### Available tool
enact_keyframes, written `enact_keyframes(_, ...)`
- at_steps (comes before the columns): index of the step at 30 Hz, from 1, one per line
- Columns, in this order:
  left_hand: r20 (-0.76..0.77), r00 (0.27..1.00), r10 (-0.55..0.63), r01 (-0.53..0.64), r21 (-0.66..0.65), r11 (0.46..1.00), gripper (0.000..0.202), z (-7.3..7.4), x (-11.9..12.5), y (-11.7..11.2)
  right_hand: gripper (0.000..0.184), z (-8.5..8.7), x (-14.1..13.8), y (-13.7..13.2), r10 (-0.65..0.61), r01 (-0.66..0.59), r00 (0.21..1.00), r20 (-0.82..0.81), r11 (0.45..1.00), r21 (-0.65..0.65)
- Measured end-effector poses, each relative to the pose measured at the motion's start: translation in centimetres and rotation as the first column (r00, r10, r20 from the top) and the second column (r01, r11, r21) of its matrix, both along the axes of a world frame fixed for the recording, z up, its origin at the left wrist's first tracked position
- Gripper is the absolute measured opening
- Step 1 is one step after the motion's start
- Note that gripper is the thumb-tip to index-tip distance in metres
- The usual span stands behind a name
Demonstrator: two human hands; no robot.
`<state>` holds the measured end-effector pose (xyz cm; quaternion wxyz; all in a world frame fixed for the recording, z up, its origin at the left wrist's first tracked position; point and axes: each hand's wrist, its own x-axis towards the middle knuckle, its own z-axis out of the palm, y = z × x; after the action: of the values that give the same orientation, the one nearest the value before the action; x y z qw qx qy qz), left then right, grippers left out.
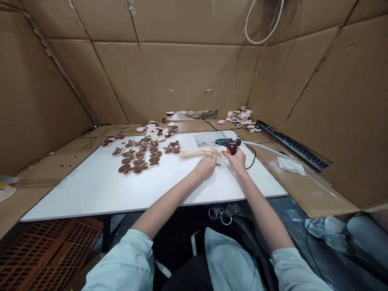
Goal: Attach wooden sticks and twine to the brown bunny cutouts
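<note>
My right hand is wrapped round the grip of a green and black glue gun, whose nozzle points left and whose small red light is lit. A pale glue stick or tube runs from its back end. Close by, my left hand is closed beside the right end of a bundle of thin straw-coloured sticks. What its fingers pinch is too small to make out. Several brown and white flat rounded cutouts lie to the left on the white board.
More pale cutouts are heaped at the back right. A printed sheet in clear plastic lies behind the bundle. Cardboard walls enclose the table, and a black cable curves beside the gun. An orange crate stands below left.
</note>
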<state>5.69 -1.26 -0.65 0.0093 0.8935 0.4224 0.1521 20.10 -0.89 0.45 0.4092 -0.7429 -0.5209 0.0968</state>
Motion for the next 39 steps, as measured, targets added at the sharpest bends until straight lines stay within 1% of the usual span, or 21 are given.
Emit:
enact_keyframes(2, 0.105, 0.991, 0.084, -0.076, -0.073, 0.994, 0.025, 0.4, -0.2, 0.0, 0.036, 0.0, 0.0, 0.0, -0.009, 0.009, 1.000, -0.008, 1.000, 0.000)
enact_keyframes(4, 0.258, 0.941, 0.220, -0.174, -0.189, 0.967, 0.016, 0.7, -0.6, -0.3, 0.035, 0.1, 0.0, 0.0, -0.017, 0.017, 1.000, -0.016, 1.000, 0.005)
enact_keyframes(5, 0.317, 0.901, 0.295, -0.213, -0.270, 0.939, 0.011, 0.8, -0.9, -0.5, 0.035, 0.1, 0.0, 0.0, -0.018, 0.018, 1.000, -0.019, 1.000, 0.008)
enact_keyframes(6, 0.350, 0.868, 0.353, -0.223, -0.362, 0.905, 0.008, 0.9, -1.3, -0.7, 0.035, 0.1, 0.0, 0.0, -0.016, 0.016, 1.000, -0.020, 1.000, 0.010)
enact_keyframes(7, 0.364, 0.837, 0.407, -0.237, -0.429, 0.871, 0.008, 0.9, -1.7, -1.0, 0.035, 0.1, -0.1, 0.0, -0.009, 0.009, 1.000, -0.017, 1.000, 0.008)
enact_keyframes(8, 0.353, 0.827, 0.439, -0.259, -0.453, 0.853, 0.010, 1.0, -2.2, -1.3, 0.035, 0.1, -0.1, 0.0, 0.004, -0.004, 1.000, -0.011, 1.000, 0.004)
enact_keyframes(10, 0.292, 0.866, 0.407, -0.288, -0.374, 0.882, 0.018, 0.9, -3.3, -1.9, 0.034, 0.0, -0.3, -0.1, 0.043, -0.043, 0.999, 0.013, 0.999, -0.008)
enact_keyframes(12, 0.179, 0.910, 0.374, -0.312, -0.299, 0.902, 0.030, 0.8, -4.5, -2.5, 0.032, -0.1, -0.5, -0.2, 0.091, -0.091, 0.994, 0.052, 0.996, -0.017)
enact_keyframes(14, 0.124, 0.935, 0.334, -0.303, -0.215, 0.928, 0.030, 0.6, -5.6, -3.1, 0.028, -0.2, -0.7, -0.3, 0.134, -0.132, 0.987, 0.094, 0.991, -0.029)
enact_keyframes(16, 0.131, 0.969, 0.210, -0.203, -0.066, 0.977, 0.020, 0.4, -6.3, -3.7, 0.026, -0.4, -0.8, -0.3, 0.167, -0.163, 0.977, 0.136, 0.986, -0.038)
enact_keyframes(17, 0.125, 0.985, 0.115, -0.117, 0.004, 0.993, 0.014, 0.3, -6.4, -3.9, 0.025, -0.5, -0.8, -0.3, 0.180, -0.176, 0.971, 0.156, 0.984, -0.040)
enact_keyframes(18, 0.101, 0.995, 0.008, -0.014, 0.058, 0.998, 0.012, 0.1, -6.4, -4.1, 0.025, -0.5, -0.8, -0.3, 0.187, -0.182, 0.966, 0.176, 0.982, -0.043)
enact_keyframes(19, 0.073, 0.996, -0.059, 0.052, 0.097, 0.994, 0.014, -0.2, -6.3, -4.3, 0.025, -0.6, -0.7, -0.3, 0.192, -0.186, 0.962, 0.195, 0.981, -0.047)
enact_keyframes(20, 0.043, 0.994, -0.097, 0.092, 0.116, 0.989, 0.016, -0.4, -6.1, -4.4, 0.026, -0.7, -0.7, -0.3, 0.194, -0.187, 0.958, 0.212, 0.981, -0.051)
enact_keyframes(22, 0.001, 0.994, -0.106, 0.105, 0.124, 0.987, 0.022, -0.9, -5.5, -4.4, 0.027, -0.8, -0.5, -0.2, 0.197, -0.187, 0.951, 0.239, 0.980, -0.064)
enact_keyframes(24, 0.003, 0.996, -0.087, 0.086, 0.134, 0.987, 0.027, -1.3, -5.1, -4.0, 0.027, -0.9, -0.4, -0.1, 0.201, -0.187, 0.944, 0.263, 0.979, -0.077)
enact_keyframes(26, 0.012, 0.996, -0.085, 0.083, 0.106, 0.991, 0.031, -1.4, -5.1, -3.3, 0.028, -1.0, -0.3, 0.0, 0.206, -0.186, 0.935, 0.290, 0.978, -0.095)
enact_keyframes(28, -0.006, 0.996, -0.094, 0.095, 0.077, 0.993, 0.033, -1.3, -5.3, -2.7, 0.029, -1.0, -0.2, 0.0, 0.209, -0.182, 0.924, 0.321, 0.977, -0.111)
enact_keyframes(31, -0.028, 0.996, -0.084, 0.087, 0.081, 0.993, 0.033, -0.9, -5.7, -2.3, 0.030, -1.0, -0.2, 0.0, 0.198, -0.166, 0.911, 0.361, 0.979, -0.118)
enact_keyframes(35, -0.058, 0.998, -0.021, 0.026, 0.085, 0.996, 0.033, -0.3, -6.0, -2.5, 0.030, -0.9, -0.2, -0.1, 0.182, -0.140, 0.905, 0.384, 0.981, -0.134)
enact_keyframes(39, -0.096, 0.995, -0.001, 0.006, 0.053, 0.999, 0.034, -0.1, -6.0, -2.7, 0.032, -0.7, -0.4, -0.2, 0.204, -0.145, 0.893, 0.402, 0.974, -0.172)
